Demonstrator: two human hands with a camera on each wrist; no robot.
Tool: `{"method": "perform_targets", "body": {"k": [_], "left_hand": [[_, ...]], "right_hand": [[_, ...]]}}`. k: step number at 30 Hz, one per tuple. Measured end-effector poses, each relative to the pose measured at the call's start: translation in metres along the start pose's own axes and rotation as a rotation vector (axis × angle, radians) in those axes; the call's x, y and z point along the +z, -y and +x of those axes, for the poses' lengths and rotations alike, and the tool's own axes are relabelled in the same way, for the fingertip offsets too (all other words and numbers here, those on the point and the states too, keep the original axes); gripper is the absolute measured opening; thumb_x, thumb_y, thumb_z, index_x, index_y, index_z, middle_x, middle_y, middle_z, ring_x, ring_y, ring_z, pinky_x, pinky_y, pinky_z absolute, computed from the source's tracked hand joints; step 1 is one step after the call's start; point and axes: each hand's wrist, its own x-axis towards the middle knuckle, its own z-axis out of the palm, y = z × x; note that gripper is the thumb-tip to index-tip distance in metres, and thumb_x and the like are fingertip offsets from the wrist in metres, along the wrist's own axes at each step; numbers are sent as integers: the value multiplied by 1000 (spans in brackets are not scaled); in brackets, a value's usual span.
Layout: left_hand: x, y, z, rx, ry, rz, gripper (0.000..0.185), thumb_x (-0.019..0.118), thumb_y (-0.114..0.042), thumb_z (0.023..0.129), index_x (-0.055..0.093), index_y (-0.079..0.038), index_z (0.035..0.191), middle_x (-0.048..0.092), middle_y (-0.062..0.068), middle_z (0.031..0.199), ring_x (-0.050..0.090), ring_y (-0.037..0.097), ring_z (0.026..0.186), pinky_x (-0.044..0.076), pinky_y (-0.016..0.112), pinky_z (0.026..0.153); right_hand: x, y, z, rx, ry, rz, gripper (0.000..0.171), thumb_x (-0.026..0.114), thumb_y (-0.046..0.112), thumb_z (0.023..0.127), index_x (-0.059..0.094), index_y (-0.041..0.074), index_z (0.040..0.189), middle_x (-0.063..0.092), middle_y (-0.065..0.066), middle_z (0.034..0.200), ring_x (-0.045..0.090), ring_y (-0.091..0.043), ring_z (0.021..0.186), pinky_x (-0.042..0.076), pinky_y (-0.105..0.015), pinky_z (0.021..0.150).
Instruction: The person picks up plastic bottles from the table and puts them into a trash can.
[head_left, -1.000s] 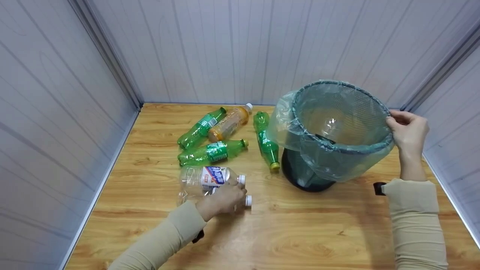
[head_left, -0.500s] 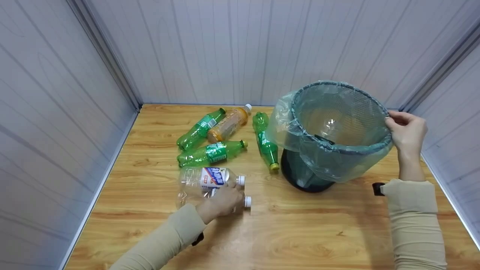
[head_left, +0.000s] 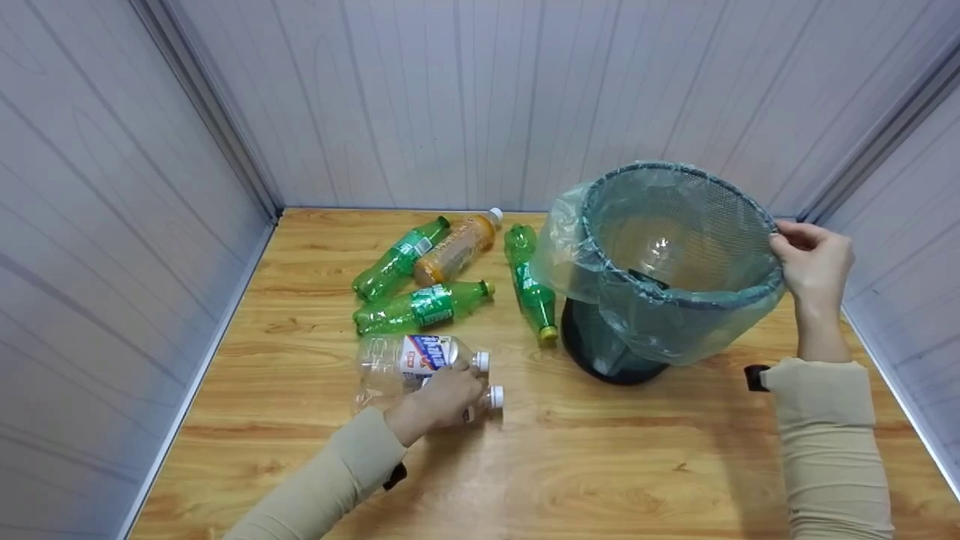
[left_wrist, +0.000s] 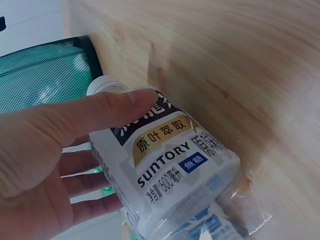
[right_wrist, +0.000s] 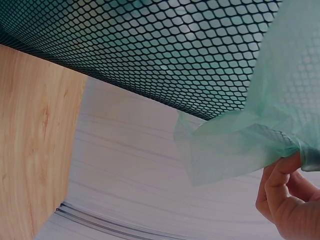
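Note:
My left hand [head_left: 442, 396] grips a clear Suntory bottle [left_wrist: 170, 175] with a white cap [head_left: 496, 397], lying on the wooden table [head_left: 600, 465]; thumb and fingers curl round its labelled body. A second clear bottle [head_left: 412, 354] lies just behind it. My right hand [head_left: 814, 259] pinches the right rim of a black mesh bin [head_left: 675, 262], which is lined with a green plastic bag [right_wrist: 240, 145] and tilted with its mouth toward me. In the right wrist view the fingers [right_wrist: 282, 185] clamp the bag's edge against the rim.
Three green bottles [head_left: 424, 305] [head_left: 399, 257] [head_left: 534, 289] and an orange-tinted bottle [head_left: 459, 246] lie at the back of the table. White panel walls [head_left: 112, 225] close in the left, rear and right sides.
My left hand and the bottle it holds have shifted slightly away from me, closer to the second clear bottle. The right hand and bin stay put.

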Motion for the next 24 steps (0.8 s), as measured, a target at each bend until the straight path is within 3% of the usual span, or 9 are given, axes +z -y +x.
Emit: {"method": "perform_targets", "body": {"k": [8,15,17,24], "left_hand": [[-13,2,0,4,-26,-66,36,71,-9,67,61,-4,102,57,10,92,53,22,83,50,31,64],[-26,3,-1,9,-55,-113,41,73,-6,66,61,-5,106,58,10,93,54,22,83,49,28,70],[-31,3,-1,17,-60,-139,40,75,-9,65,62,-6,103,58,10,95,54,22,84,49,29,71],[-42,3,-3,12,-95,-214,62,79,-24,63,54,-1,114,57,12,102,55,23,89,48,32,77]], "right_hand": [[0,-1,0,-3,-7,-2,30,57,13,82,62,-1,108,48,28,66,49,7,65,40,-7,57],[-1,-1,2,1,2,45,30,57,11,81,62,-2,108,50,26,65,49,7,63,40,-7,55],[-1,-2,2,7,8,63,31,57,9,81,61,-3,109,51,25,65,49,6,63,39,-6,55],[-2,-1,3,17,17,51,32,58,11,82,60,-3,110,50,26,65,48,7,63,39,-6,55]]}}
